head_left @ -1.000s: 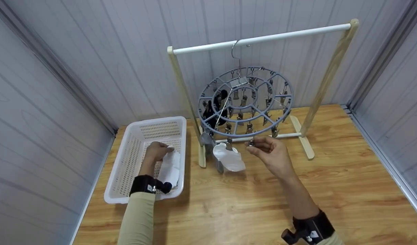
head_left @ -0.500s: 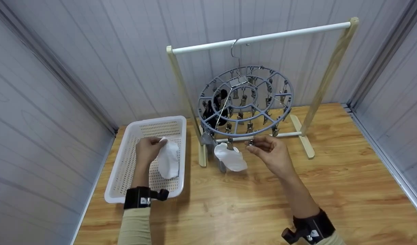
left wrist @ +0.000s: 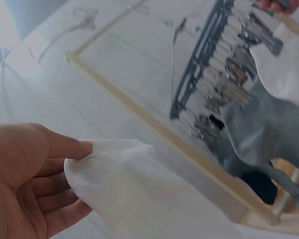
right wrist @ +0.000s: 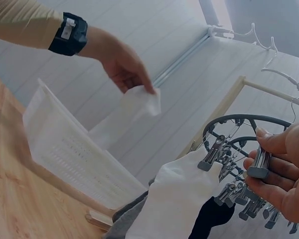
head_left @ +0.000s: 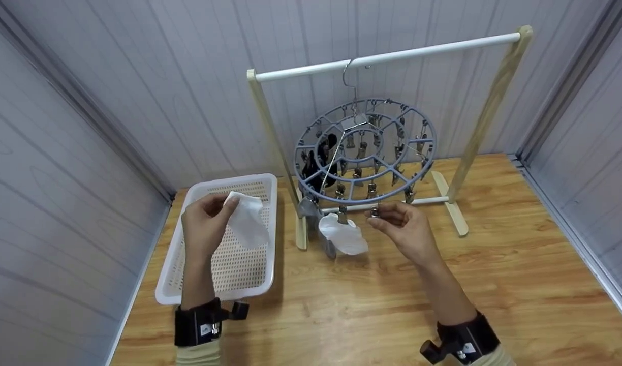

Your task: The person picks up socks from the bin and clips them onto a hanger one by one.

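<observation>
My left hand (head_left: 204, 226) pinches a white sock (head_left: 247, 221) by its cuff between thumb and fingers. The sock hangs down above the white basket (head_left: 274, 244). At the front of the round clip hanger (head_left: 352, 201), my right hand (head_left: 410, 231) pinches a metal clip (right wrist: 260, 162) with grey tips, and no cloth shows in it. Just left of that clip, another white sock (head_left: 344, 236) hangs from its own clip. Beside it hang grey socks (left wrist: 266, 124), and a black sock (head_left: 318, 173) hangs further back on the left.
The hanger's hook rests on the white top bar (head_left: 433, 52) of a wooden-legged rack. Several other clips dangle from its rings. The rack's right foot (head_left: 451, 203) stands on the wood-grain surface (head_left: 331, 315). Ribbed pale walls (head_left: 189, 91) close in the back and sides.
My left hand has lifted the white sock up out of the basket and drawn back toward the left. My right hand has stayed at the clip.
</observation>
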`<state>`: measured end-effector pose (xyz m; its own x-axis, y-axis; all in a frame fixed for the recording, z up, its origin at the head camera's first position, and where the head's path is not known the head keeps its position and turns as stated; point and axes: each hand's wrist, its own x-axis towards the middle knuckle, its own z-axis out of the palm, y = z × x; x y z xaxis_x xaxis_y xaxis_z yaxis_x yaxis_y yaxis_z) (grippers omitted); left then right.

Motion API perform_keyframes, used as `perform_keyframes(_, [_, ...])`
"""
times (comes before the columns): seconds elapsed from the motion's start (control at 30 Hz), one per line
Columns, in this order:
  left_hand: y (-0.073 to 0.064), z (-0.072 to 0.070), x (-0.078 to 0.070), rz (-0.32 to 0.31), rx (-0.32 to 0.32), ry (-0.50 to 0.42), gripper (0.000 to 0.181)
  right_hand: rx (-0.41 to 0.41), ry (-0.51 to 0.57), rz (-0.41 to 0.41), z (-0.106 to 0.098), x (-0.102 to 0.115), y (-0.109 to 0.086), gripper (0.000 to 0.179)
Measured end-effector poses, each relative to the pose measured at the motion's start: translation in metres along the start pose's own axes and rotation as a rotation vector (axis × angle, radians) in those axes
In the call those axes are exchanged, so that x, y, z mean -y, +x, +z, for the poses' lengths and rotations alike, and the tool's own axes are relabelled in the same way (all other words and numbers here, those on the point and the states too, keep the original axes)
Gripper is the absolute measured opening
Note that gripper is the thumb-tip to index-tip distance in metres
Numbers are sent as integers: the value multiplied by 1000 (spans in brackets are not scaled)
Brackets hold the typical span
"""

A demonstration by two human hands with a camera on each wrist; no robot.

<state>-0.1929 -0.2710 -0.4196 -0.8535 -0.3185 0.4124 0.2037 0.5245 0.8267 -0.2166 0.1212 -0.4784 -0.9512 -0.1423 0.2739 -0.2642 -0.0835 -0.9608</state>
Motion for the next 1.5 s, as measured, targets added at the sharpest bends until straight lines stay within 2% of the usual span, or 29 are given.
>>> perform_keyframes(0.13, [-10,0,-20,88,-53,-16,18,-6,-12,-3,0,1,0,28])
perform_keyframes(0.27, [-23,1,-37,142,-71,-82,14,4,0,-11,2,1,1,28])
perform_keyframes(0.4, [-35,5,-50,166,-40,-155,13,5,23,-11,3,1,1,26])
perform_keyframes(0.53, [-49,15,-56,176,8,-187,13,9,30,-16,4,2,1,24])
perform_keyframes(0.8, [-72,44,-49,186,49,-250,11,21,43,-22,7,3,0,26])
perform_keyframes(1.07, [-85,72,-31,127,123,-333,10,12,42,-14,8,3,0,27])
perform_keyframes(1.33, [-95,82,-20,31,105,-386,11,18,22,-22,10,1,-1,27])
perform_keyframes(1.5, [-98,86,-18,12,113,-395,11,8,-2,-2,10,3,-1,26])
